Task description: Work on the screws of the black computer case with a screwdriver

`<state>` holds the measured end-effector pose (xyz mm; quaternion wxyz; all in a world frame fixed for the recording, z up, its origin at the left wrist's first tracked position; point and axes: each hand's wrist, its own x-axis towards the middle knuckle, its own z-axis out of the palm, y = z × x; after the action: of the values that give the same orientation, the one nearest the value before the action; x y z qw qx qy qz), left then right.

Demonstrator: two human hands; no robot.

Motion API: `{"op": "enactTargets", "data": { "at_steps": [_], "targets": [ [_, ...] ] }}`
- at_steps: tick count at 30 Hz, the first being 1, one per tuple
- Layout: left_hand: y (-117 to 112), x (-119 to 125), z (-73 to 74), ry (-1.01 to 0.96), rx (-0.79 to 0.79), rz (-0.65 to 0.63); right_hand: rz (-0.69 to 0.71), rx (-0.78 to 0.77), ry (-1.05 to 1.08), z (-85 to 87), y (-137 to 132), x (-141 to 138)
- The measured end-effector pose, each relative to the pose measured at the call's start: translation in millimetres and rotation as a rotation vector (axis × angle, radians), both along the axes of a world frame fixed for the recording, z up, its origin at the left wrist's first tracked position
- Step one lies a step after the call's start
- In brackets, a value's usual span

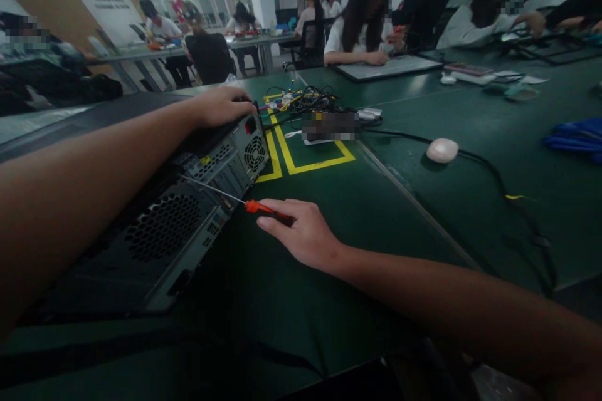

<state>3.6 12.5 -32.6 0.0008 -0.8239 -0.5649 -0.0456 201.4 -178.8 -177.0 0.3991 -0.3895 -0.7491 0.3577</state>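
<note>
A desktop computer case [188,219] lies on its side on the green table [357,200], its rear panel with fan grilles facing me. My left hand [221,105] rests on the case's far top corner, fingers curled over the edge. My right hand [301,232] holds a screwdriver [235,197] with an orange handle; its thin metal shaft points left onto the rear panel, near the top edge.
Yellow tape lines [305,166] mark a square behind the case. A tangle of cables [301,100] and a white mouse [442,150] with a black cord lie further back. Blue cloth [576,138] sits at right. Several people work at the far tables.
</note>
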Motion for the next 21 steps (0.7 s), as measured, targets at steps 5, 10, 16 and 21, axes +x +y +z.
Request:
{"op": "enactTargets", "data": {
  "at_steps": [5, 10, 16, 21],
  "targets": [
    [0, -1, 0.5, -0.022, -0.024, 0.013, -0.046, -0.042, 0.035, 4.9, -5, 1],
    [12, -7, -2.7, -0.037, -0.017, -0.004, -0.079, -0.166, 0.03, 10.9, -10, 5],
    [21, -12, -6.6, -0.087, -0.012, -0.014, -0.026, -0.197, 0.007, 9.0, -12, 6],
    [16, -9, -5.4, -0.065, 0.005, 0.009, -0.016, -0.182, 0.024, 7.8, -10, 6]
  ]
}}
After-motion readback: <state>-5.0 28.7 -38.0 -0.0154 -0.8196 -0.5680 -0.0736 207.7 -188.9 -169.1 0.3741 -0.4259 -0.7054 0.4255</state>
